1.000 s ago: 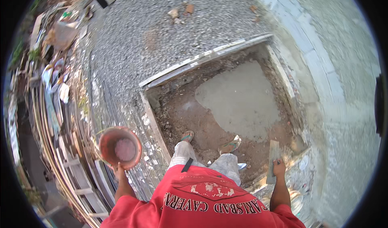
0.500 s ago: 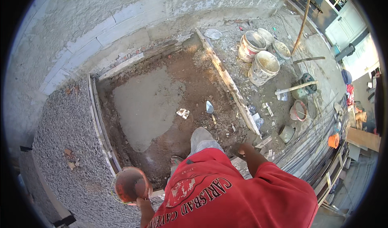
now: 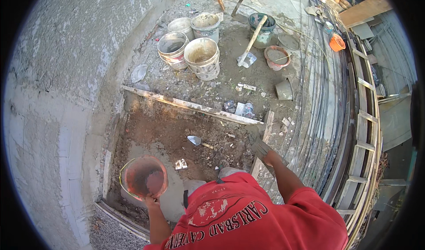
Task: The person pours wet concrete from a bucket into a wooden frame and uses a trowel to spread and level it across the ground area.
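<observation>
The left hand [image 3: 152, 201], low and left of the middle of the frame, is closed on the rim of a round, reddish-orange plastic bowl [image 3: 144, 178] with grey wet mix stuck inside. The bowl sits just above the hand in the picture, mouth up, over the dug-out dirt pit [image 3: 164, 126]. A smooth grey patch of wet cement [image 3: 170, 201] lies right under and beside the bowl — so the bowl is nearer to that patch than anything else is. The right hand [image 3: 264, 151], right of the middle, wears a dirty grey glove and is wrapped around a flat grey wooden piece [image 3: 266, 130] at the pit's right edge; its long side runs up and down in the frame. A small metal trowel [image 3: 195, 140] lies in the dirt between the two hands, its blade pointing left and its handle to the right — it looks a bit closer to the right hand. A long wooden plank [image 3: 190, 106] runs across the pit's top edge, slanting down to the right. In the upper middle stand four dirty white plastic buckets [image 3: 202, 57], and a long-handled tool [image 3: 251, 44] leans near them.
</observation>
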Tool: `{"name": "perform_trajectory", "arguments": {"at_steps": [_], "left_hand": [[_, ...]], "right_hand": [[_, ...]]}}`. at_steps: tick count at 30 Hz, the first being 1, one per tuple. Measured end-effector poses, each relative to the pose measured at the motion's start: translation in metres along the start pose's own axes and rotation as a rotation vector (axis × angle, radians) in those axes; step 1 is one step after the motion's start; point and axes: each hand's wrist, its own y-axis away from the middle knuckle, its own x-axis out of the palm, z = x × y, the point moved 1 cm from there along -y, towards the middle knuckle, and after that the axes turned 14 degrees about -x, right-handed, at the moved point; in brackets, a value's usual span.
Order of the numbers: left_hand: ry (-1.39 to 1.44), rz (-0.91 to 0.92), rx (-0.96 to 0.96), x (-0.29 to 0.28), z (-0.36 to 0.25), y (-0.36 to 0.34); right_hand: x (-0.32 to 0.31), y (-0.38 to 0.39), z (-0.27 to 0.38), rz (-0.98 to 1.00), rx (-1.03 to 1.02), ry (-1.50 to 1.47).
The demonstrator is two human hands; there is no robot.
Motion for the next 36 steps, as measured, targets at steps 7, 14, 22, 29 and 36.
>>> {"name": "perform_trajectory", "arguments": {"at_steps": [7, 14, 22, 29, 36], "left_hand": [[-0.547, 0.349, -0.021, 0.380, 0.044, 0.028], [-0.972, 0.443, -0.026, 0.654, 0.137, 0.047], [-1.774, 0.334, 0.880, 0.860, 0.213, 0.114], [-1.555, 0.984, 0.605, 0.832, 0.308, 0.076], [-1.891, 0.921, 0.090, 0.842, 0.464, 0.198]], "right_hand": [[-0.057, 0.021, -0.031, -0.186, 0.306, -0.287], [-0.051, 0.098, -0.009, -0.204, 0.554, -0.439], [0.028, 0.203, 0.062, -0.003, 0.893, -0.578], [0.068, 0.171, 0.074, 0.171, 0.755, -0.626], [-0.020, 0.067, -0.071, 0.278, 0.652, -0.818]]}}
